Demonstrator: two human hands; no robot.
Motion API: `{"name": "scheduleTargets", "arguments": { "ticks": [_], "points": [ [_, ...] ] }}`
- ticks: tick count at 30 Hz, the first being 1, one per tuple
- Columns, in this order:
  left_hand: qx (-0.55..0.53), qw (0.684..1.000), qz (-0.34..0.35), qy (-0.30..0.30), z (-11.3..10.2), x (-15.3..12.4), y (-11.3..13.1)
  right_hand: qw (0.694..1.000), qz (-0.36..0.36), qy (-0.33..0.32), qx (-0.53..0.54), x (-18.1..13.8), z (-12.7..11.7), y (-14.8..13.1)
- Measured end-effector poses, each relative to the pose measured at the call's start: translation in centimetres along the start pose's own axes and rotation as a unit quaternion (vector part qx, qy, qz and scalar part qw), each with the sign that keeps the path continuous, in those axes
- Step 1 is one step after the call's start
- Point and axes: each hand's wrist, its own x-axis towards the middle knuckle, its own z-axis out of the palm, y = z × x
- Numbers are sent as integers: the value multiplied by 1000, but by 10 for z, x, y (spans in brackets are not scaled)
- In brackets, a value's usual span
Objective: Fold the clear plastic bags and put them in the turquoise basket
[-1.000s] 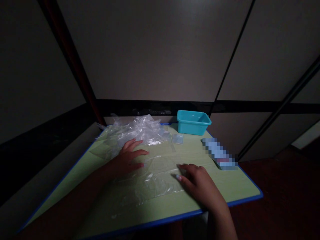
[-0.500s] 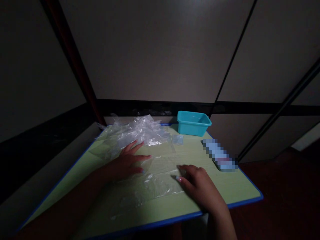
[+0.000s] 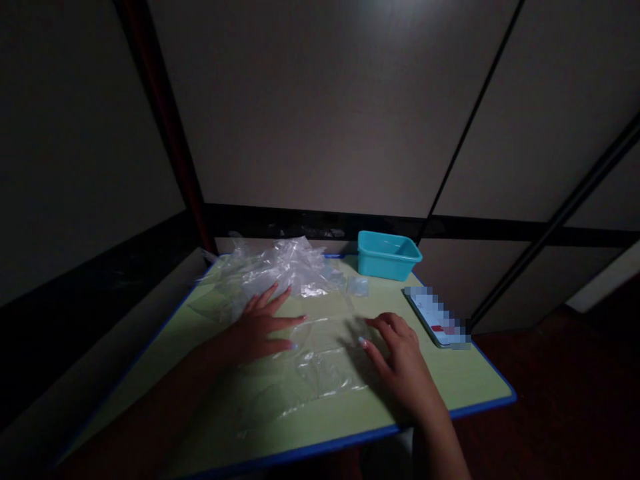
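Observation:
A clear plastic bag (image 3: 330,373) lies spread over the table in front of me, its edges hard to make out. My left hand (image 3: 265,327) rests with spread fingers on the bag's left part. Over the right edge of the bag is my right hand (image 3: 395,350), thumb and fingers apart with nothing visible between them; whether its fingertips touch the plastic I cannot tell. Beyond my left hand sits a crumpled heap of clear plastic bags (image 3: 295,267). A small flat pale packet (image 3: 358,287) lies to the right of that heap.
The light green table (image 3: 450,383) has a blue edge. A turquoise basin (image 3: 384,263) stands at its back right corner. Along the right side lies a phone (image 3: 433,317), partly blurred out. Behind the table rises a panelled wall (image 3: 320,120).
My right hand has lifted slightly and moved away from me along the bag's right edge, its fingers more curled. My left hand stays spread on the plastic. The view has shifted a little.

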Motion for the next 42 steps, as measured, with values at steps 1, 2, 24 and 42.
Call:
{"name": "scheduleTargets", "arguments": {
  "ticks": [1,2,24,42],
  "points": [
    [-3,1000,0,-8,2,-1,1,1000,-13,-17,-20,2,-1,-5],
    [-5,1000,0,-10,3,-1,2,998,-29,-43,-37,4,-3,-11],
    [5,997,-67,-35,9,1,18,936,-188,-298,-22,49,49,-31],
    [-1,995,-90,-40,9,0,18,936,-191,-292,-53,53,60,-34]
  ]
}}
